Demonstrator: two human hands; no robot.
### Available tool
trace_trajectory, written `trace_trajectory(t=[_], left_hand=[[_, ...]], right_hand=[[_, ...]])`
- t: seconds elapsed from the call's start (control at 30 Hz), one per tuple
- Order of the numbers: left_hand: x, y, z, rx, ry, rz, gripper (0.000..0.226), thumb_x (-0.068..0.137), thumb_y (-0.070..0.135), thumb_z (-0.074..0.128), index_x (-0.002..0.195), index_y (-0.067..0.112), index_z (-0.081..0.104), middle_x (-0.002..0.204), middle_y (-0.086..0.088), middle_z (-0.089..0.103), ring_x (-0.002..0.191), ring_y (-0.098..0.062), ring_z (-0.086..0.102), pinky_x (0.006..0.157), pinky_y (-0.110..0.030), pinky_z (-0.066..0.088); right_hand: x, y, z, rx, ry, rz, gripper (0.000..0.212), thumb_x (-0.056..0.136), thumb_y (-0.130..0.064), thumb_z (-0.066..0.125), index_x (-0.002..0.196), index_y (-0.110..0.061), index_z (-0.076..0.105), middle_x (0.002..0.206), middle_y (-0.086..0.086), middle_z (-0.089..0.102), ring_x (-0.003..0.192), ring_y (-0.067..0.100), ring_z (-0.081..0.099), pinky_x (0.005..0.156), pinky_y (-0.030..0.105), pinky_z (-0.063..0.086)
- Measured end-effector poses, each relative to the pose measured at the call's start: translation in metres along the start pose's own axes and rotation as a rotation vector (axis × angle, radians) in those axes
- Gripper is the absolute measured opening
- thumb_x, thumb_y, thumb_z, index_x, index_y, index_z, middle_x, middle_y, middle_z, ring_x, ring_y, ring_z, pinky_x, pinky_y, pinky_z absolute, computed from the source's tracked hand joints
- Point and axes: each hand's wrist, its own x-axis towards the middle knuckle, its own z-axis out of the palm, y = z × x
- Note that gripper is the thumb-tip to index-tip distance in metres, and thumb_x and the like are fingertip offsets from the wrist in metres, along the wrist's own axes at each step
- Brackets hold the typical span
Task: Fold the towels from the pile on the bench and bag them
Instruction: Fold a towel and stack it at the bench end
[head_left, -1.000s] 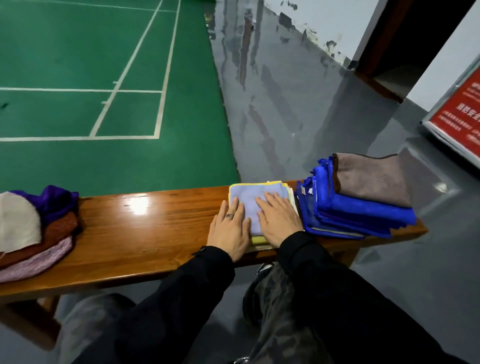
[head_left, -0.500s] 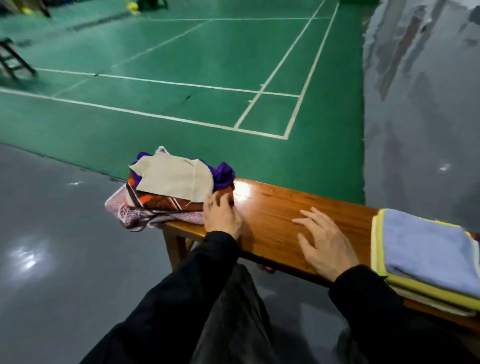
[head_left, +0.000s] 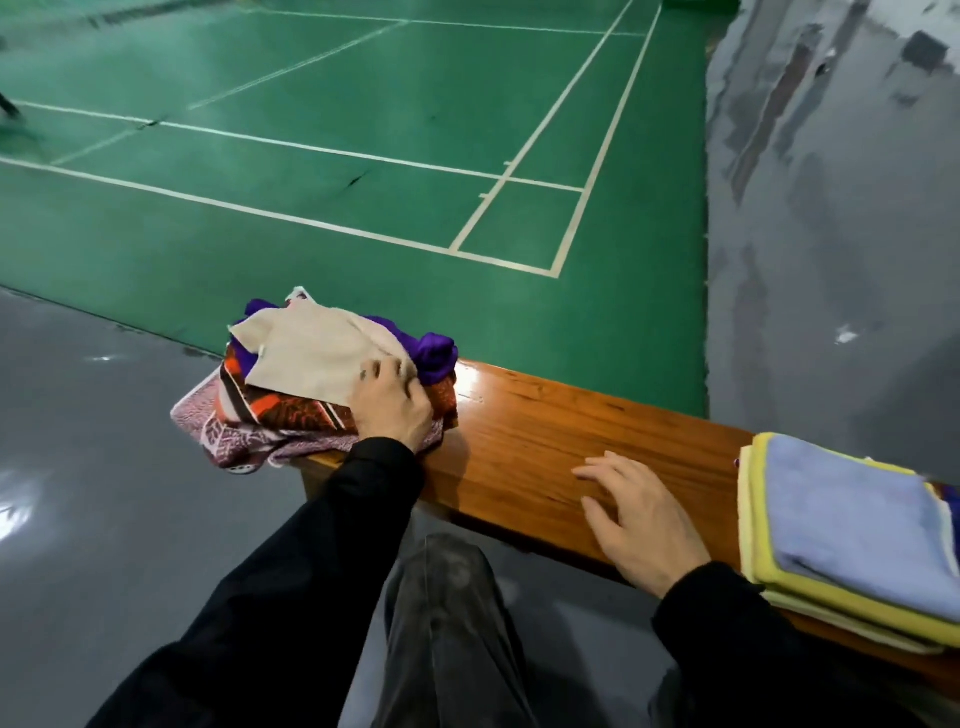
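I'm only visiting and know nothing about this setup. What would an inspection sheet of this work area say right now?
Surface: wooden bench, glossy, bare between the two hands.
Job's things: unfolded pile at the bench's left end, overhanging the edge; beige towel on top, purple towel and a patterned one beneath. Folded stack at the right, light blue over yellow.
Clutter: nothing seen.
Grips: left hand curls its fingers into the beige towel's near edge; right hand lies flat on the bench, holding nothing.
Cables: nothing seen.
Surroundings: green court with white lines beyond the bench, grey floor around it. No bag in view.
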Motion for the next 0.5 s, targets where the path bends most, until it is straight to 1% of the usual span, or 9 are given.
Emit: trace_trajectory(t=[0.07, 0.13, 0.2, 0.27, 0.3, 0.33, 0.4, 0.47, 0.5], left_hand=[[-0.017, 0.024, -0.014, -0.221, 0.052, 0.190, 0.005, 0.081, 0.010, 0.049, 0.085, 0.011, 0.046, 0.088, -0.011, 0.052, 0.081, -0.021, 0.047, 0.073, -0.034, 0.038], [-0.033, 0.052, -0.032, -0.485, -0.025, 0.289, 0.010, 0.084, 0.003, 0.044, 0.084, 0.014, 0.044, 0.077, -0.004, 0.052, 0.069, -0.016, 0.046, 0.063, -0.031, 0.036], [-0.044, 0.079, -0.049, -0.620, -0.209, 0.399, 0.010, 0.084, 0.002, 0.039, 0.081, 0.009, 0.045, 0.070, -0.006, 0.050, 0.066, -0.018, 0.045, 0.062, -0.034, 0.038], [-0.050, 0.103, -0.059, -0.689, -0.444, 0.470, 0.010, 0.079, 0.000, 0.036, 0.079, 0.004, 0.046, 0.069, -0.007, 0.047, 0.066, -0.016, 0.042, 0.063, -0.032, 0.036], [-0.051, 0.114, -0.061, -0.709, -0.548, 0.491, 0.013, 0.076, -0.001, 0.036, 0.080, 0.002, 0.048, 0.070, -0.004, 0.047, 0.067, -0.012, 0.042, 0.063, -0.029, 0.036], [-0.052, 0.122, -0.062, -0.721, -0.623, 0.504, 0.016, 0.073, -0.002, 0.036, 0.080, 0.002, 0.050, 0.071, -0.001, 0.050, 0.068, -0.011, 0.044, 0.063, -0.027, 0.036], [-0.054, 0.134, -0.061, -0.705, -0.678, 0.524, 0.024, 0.069, -0.003, 0.035, 0.078, 0.007, 0.056, 0.072, 0.002, 0.055, 0.070, -0.011, 0.048, 0.064, -0.029, 0.038], [-0.053, 0.141, -0.059, -0.670, -0.646, 0.533, 0.036, 0.066, -0.001, 0.032, 0.076, 0.019, 0.059, 0.073, 0.003, 0.060, 0.071, -0.009, 0.053, 0.066, -0.028, 0.041], [-0.052, 0.144, -0.058, -0.656, -0.630, 0.541, 0.040, 0.064, -0.001, 0.031, 0.077, 0.024, 0.060, 0.075, 0.004, 0.062, 0.074, -0.009, 0.055, 0.068, -0.028, 0.044]], right_hand=[[0.009, -0.013, -0.014, 0.084, 0.051, -0.003, 0.033, 0.098, -0.028, 0.057, 0.130, -0.032, 0.058, 0.137, -0.012, 0.056, 0.130, -0.001, 0.041, 0.114, 0.027, 0.034], [0.023, -0.028, -0.027, 0.201, 0.112, -0.021, 0.045, 0.094, -0.023, 0.062, 0.137, -0.031, 0.053, 0.137, -0.012, 0.054, 0.124, -0.004, 0.043, 0.111, 0.030, 0.040], [0.037, -0.045, -0.040, 0.355, 0.123, -0.048, 0.073, 0.088, -0.018, 0.070, 0.150, -0.035, 0.037, 0.146, -0.011, 0.045, 0.131, -0.003, 0.039, 0.115, 0.025, 0.034], [0.051, -0.055, -0.051, 0.454, 0.049, -0.093, 0.101, 0.080, -0.014, 0.075, 0.155, -0.044, 0.015, 0.159, -0.007, 0.029, 0.144, 0.001, 0.028, 0.120, 0.021, 0.023], [0.056, -0.055, -0.056, 0.499, -0.006, -0.106, 0.109, 0.077, -0.010, 0.076, 0.155, -0.046, 0.009, 0.161, -0.003, 0.028, 0.144, 0.003, 0.031, 0.119, 0.023, 0.024], [0.061, -0.053, -0.061, 0.571, -0.083, -0.089, 0.112, 0.075, -0.004, 0.075, 0.155, -0.045, 0.009, 0.156, 0.001, 0.036, 0.135, 0.004, 0.044, 0.114, 0.026, 0.033], [0.062, -0.043, -0.073, 0.736, -0.234, 0.010, 0.099, 0.073, -0.001, 0.078, 0.152, -0.035, 0.030, 0.126, 0.003, 0.062, 0.101, 0.006, 0.064, 0.096, 0.032, 0.049], [0.056, -0.026, -0.082, 0.794, -0.318, 0.113, 0.066, 0.068, -0.010, 0.081, 0.129, -0.019, 0.060, 0.105, 0.001, 0.071, 0.091, 0.013, 0.065, 0.092, 0.038, 0.051], [0.051, -0.017, -0.087, 0.837, -0.352, 0.156, 0.052, 0.068, -0.011, 0.081, 0.118, -0.012, 0.067, 0.101, 0.003, 0.071, 0.090, 0.018, 0.065, 0.090, 0.038, 0.051]])
